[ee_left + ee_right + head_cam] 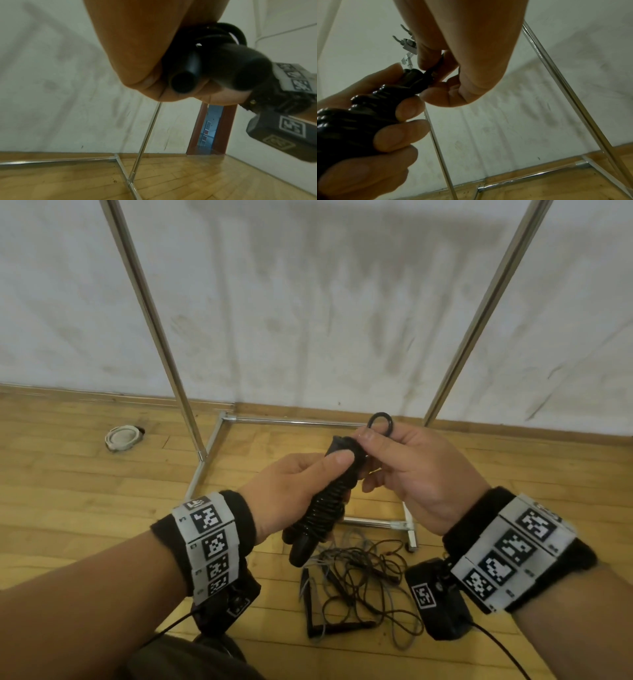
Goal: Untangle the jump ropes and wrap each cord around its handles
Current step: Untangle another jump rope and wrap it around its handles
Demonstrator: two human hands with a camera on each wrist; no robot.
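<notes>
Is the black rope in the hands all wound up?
Nearly wound. Black cord coils tightly around the handles in the left hand; the right hand pinches one last loop sticking out at the top.

— Looking like a bare indoor room, maybe a gym or studio?
— Showing a wooden plank floor (85, 508) across the lower frame, a stained white wall (308, 302) filling the top, a chrome rack frame (161, 337) standing centre, and a red-framed doorway (212, 128) opening at right.
</notes>
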